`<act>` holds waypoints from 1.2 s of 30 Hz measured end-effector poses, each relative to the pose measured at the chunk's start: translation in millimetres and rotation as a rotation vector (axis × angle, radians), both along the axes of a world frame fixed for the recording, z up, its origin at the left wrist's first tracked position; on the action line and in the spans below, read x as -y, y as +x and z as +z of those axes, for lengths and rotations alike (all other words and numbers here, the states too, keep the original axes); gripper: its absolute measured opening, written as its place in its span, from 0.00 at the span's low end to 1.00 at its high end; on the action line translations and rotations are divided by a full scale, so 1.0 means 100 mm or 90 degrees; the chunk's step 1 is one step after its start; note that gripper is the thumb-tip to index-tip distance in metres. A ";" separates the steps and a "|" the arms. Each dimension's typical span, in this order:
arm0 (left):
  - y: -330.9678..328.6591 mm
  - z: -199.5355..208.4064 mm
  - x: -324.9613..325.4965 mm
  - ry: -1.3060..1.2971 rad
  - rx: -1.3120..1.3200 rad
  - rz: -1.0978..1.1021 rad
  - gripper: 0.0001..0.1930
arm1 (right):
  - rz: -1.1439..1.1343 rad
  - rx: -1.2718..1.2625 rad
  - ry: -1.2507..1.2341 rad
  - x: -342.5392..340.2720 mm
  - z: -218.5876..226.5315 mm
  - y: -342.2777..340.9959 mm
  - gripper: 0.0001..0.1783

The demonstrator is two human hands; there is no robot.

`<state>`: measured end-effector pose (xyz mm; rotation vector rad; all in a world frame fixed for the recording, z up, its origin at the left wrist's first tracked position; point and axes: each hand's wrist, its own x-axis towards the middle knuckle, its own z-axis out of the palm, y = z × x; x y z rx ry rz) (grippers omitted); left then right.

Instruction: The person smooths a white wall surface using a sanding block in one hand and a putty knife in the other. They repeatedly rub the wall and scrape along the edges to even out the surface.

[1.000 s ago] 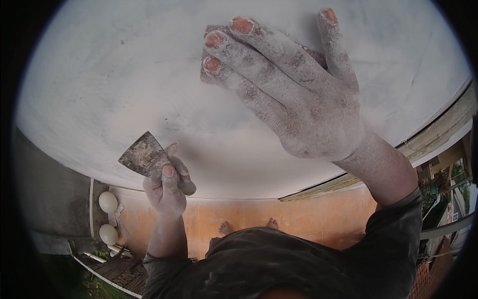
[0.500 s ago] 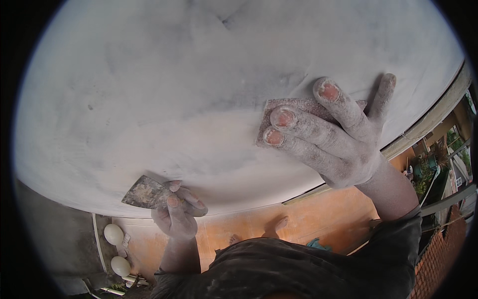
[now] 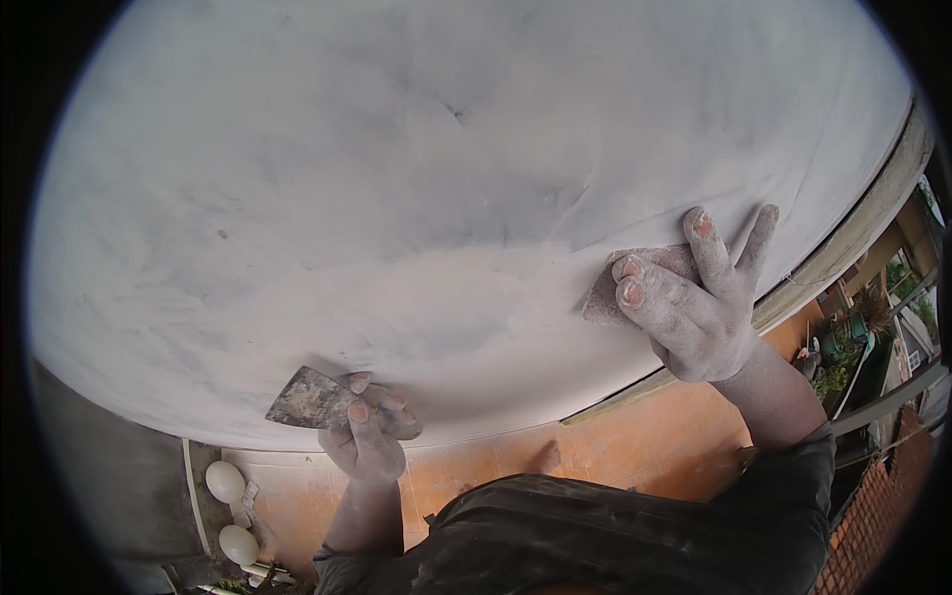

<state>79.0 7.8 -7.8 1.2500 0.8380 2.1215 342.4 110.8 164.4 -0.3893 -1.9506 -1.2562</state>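
Observation:
A broad white plastered surface (image 3: 397, 178) with grey smears and small marks spreads in front of me. My right hand (image 3: 702, 317), coated in white dust, presses a piece of brown sandpaper (image 3: 602, 299) flat against it, near its right edge. Two fingers lie on the sandpaper; the others spread out to the right. Lower left, my left hand (image 3: 369, 441) grips a putty knife (image 3: 302, 400) between thumb and fingers. Its worn, plaster-stained blade points left, close to the surface. The fingers hide most of its handle.
Below lies an orange tiled floor (image 3: 645, 446) with a bare foot partly visible. Two white rounded objects (image 3: 226, 482) sit at the lower left beside a grey wall (image 3: 109, 476). On the right are a ledge (image 3: 843, 248), green plants (image 3: 843, 357), a railing and a brick-patterned area.
My right hand has slid right and slightly down with the sandpaper. My left hand, still gripping the putty knife, has shifted slightly right and down in view. The view itself has also moved.

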 end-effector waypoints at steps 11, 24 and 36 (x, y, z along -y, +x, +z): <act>0.01 0.01 -0.04 0.033 0.019 0.015 0.17 | 0.022 -0.002 -0.058 -0.02 -0.08 0.04 0.28; -0.02 0.06 -0.04 -0.010 0.031 -0.022 0.18 | 0.033 -0.070 -0.133 0.04 -0.24 0.04 0.17; -0.07 0.04 -0.03 -0.041 0.013 -0.020 0.20 | 0.008 -0.060 -0.178 0.10 -0.21 0.12 0.20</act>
